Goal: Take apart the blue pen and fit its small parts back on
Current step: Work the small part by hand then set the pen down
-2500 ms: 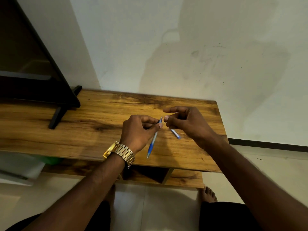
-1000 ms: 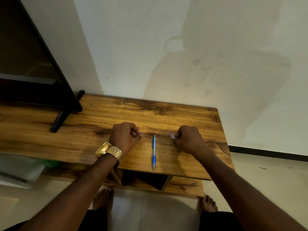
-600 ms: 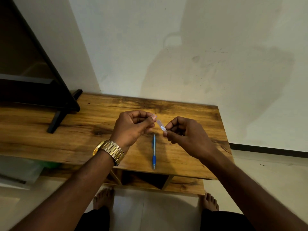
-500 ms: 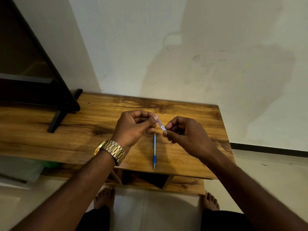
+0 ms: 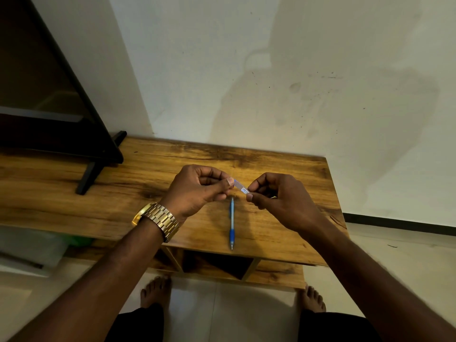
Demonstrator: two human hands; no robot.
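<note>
The blue pen body (image 5: 231, 224) lies on the wooden table (image 5: 98, 206), its metal tip pointing toward the near edge. Just above its far end, both hands hold a small clear pen part with a label (image 5: 241, 187). My left hand (image 5: 197, 188) pinches the part's left end between thumb and forefinger. My right hand (image 5: 278, 198) pinches its right end. Anything else inside either fist is hidden.
A dark TV (image 5: 44, 95) on a black stand leg (image 5: 88, 174) fills the table's left side. The white wall runs along the table's far edge. A lower shelf (image 5: 274, 274) sits under the table, and bare feet (image 5: 154, 292) stand on the tiled floor.
The pen was set down on the table and both fists rested beside it. Then the hands rose and met over the pen's far end, holding the small clear part between them.
</note>
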